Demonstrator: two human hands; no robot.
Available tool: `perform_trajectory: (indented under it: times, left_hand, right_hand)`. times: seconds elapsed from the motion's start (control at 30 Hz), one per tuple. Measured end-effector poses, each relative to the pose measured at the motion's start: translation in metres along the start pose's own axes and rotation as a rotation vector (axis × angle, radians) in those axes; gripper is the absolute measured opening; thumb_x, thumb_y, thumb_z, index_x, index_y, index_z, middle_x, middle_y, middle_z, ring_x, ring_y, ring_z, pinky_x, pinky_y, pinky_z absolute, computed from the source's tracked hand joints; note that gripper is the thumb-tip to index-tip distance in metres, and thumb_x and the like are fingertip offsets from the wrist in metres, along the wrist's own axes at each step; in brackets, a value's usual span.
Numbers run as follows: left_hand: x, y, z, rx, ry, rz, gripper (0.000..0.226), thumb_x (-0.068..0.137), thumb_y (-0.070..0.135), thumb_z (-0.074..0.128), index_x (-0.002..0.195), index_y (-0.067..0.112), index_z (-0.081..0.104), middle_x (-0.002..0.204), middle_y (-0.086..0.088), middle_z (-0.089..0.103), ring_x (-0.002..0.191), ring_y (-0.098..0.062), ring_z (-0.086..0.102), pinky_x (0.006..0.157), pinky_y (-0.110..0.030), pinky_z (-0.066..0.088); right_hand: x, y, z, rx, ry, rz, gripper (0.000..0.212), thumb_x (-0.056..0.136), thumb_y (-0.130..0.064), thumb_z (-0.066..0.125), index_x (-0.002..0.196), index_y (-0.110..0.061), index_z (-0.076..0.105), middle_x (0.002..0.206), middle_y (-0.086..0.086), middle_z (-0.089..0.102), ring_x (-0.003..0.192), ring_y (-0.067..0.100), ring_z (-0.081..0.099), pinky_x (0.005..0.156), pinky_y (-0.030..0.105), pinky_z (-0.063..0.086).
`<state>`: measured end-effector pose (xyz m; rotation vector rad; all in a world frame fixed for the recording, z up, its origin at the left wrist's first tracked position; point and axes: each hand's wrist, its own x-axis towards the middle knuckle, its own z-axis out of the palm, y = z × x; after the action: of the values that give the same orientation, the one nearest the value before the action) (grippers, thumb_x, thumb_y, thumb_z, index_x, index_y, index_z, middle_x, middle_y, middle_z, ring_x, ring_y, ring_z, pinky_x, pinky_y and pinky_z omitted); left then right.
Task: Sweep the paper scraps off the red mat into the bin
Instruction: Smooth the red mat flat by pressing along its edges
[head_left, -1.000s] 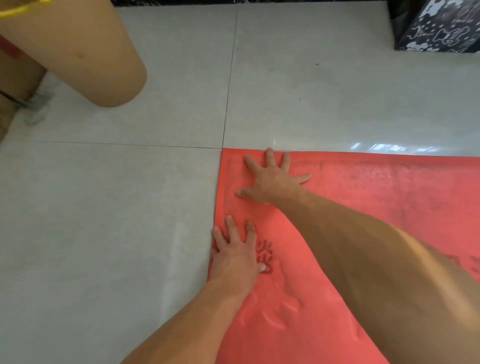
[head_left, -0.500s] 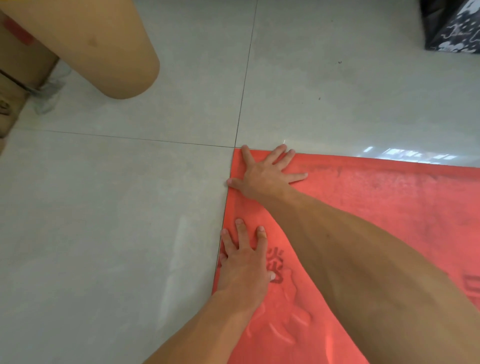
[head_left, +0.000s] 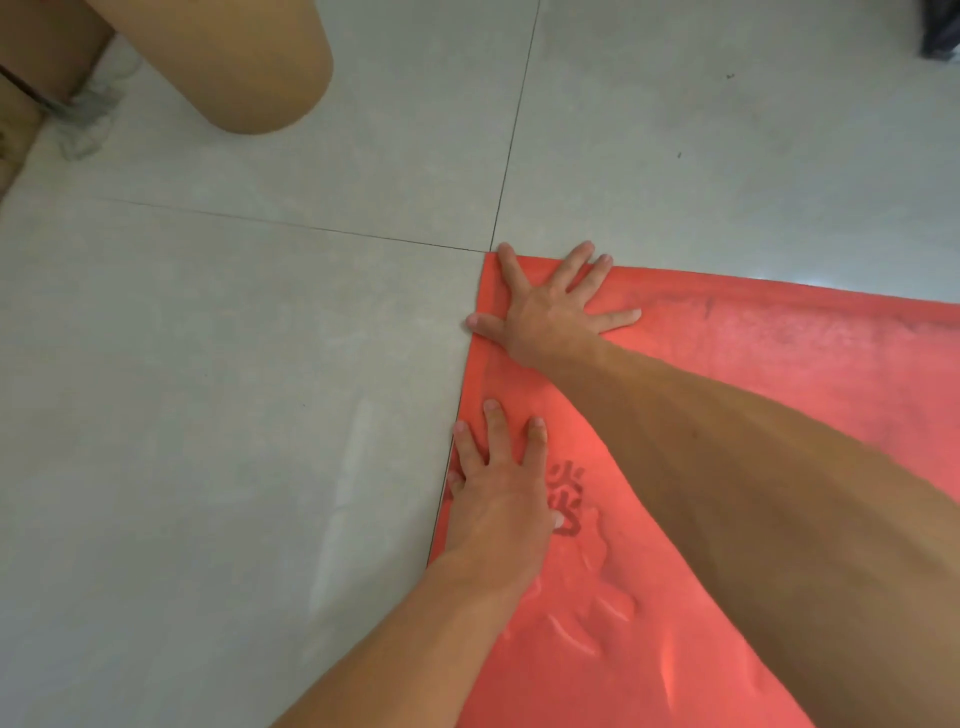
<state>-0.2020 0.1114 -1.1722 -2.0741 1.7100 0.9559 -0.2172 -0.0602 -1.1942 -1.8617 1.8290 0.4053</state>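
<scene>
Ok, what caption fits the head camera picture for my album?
Both palms down: left hand and right hand lie flat on the red mat over grey floor tiles.

Floor: I see pale grey glossy tiles (head_left: 208, 415), with a soft streak of glare on the near-left one.
Grout lines: two thin dark seams (head_left: 516, 130) cross near the middle of my view.
Knee: a bare bent knee (head_left: 249, 67) sits over the far-left tile.
Grey wad: something crumpled (head_left: 85, 122) lies just left of the knee; I can't tell what.
Brown box: a cardboard-coloured edge (head_left: 15, 119) at the far left.
Dark object: cut off in the top-right corner (head_left: 943, 39).
Specks: small dark marks (head_left: 730, 76) on the far-right tile.
</scene>
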Motion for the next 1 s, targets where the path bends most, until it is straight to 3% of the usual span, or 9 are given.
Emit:
perform_trajectory:
  times: [0.17,0.6,0.73,0.87,1.0]
  left_hand:
    - [0.001,0.0,-0.001,-0.025,-0.015,-0.002,0.096,0.088,0.047,0.061,0.152,0.034,-0.009,0.157,-0.008,-0.03,0.144,-0.044,-0.017,0.117,-0.055,0.015]
    - [0.003,-0.003,0.002,-0.073,-0.009,-0.028,0.098,0.085,0.048,0.065,0.153,0.037,-0.006,0.157,-0.007,-0.03,0.144,-0.042,-0.02,0.119,-0.054,0.009]
    - [0.002,-0.001,0.001,-0.049,0.004,-0.04,0.099,0.085,0.05,0.065,0.153,0.036,-0.006,0.158,-0.008,-0.027,0.145,-0.042,-0.017,0.119,-0.051,0.01]
    - [0.003,-0.001,0.001,-0.046,0.023,-0.059,0.099,0.084,0.049,0.066,0.153,0.038,-0.004,0.159,-0.007,-0.025,0.145,-0.041,-0.015,0.119,-0.048,0.011]
    - [0.004,-0.001,0.001,-0.06,0.03,-0.063,0.099,0.083,0.048,0.068,0.152,0.039,-0.002,0.16,-0.005,-0.024,0.146,-0.04,-0.015,0.118,-0.044,0.009]
  right_hand:
    - [0.0,0.004,-0.004,0.026,-0.018,-0.071,0.083,0.076,-0.081,0.048,0.139,-0.068,-0.004,0.157,0.006,-0.03,0.135,0.054,-0.03,0.085,0.089,-0.001]
    - [-0.003,0.004,-0.011,-0.016,-0.05,-0.087,0.082,0.081,-0.077,0.047,0.143,-0.061,-0.003,0.157,0.012,-0.027,0.136,0.056,-0.025,0.084,0.089,0.002]
    - [-0.009,0.021,-0.015,-0.096,-0.02,-0.149,0.076,0.088,-0.074,0.033,0.15,-0.049,-0.003,0.161,0.01,-0.018,0.143,0.047,-0.015,0.092,0.085,0.009]
    - [-0.011,0.056,-0.018,-0.181,0.054,-0.211,0.076,0.092,-0.07,0.024,0.154,-0.036,-0.001,0.163,0.002,-0.007,0.149,0.034,-0.007,0.096,0.082,-0.002]
    - [-0.014,0.093,-0.017,-0.123,0.056,-0.184,0.074,0.093,-0.069,0.023,0.154,-0.036,-0.002,0.163,-0.003,-0.008,0.149,0.025,-0.01,0.099,0.08,-0.005]
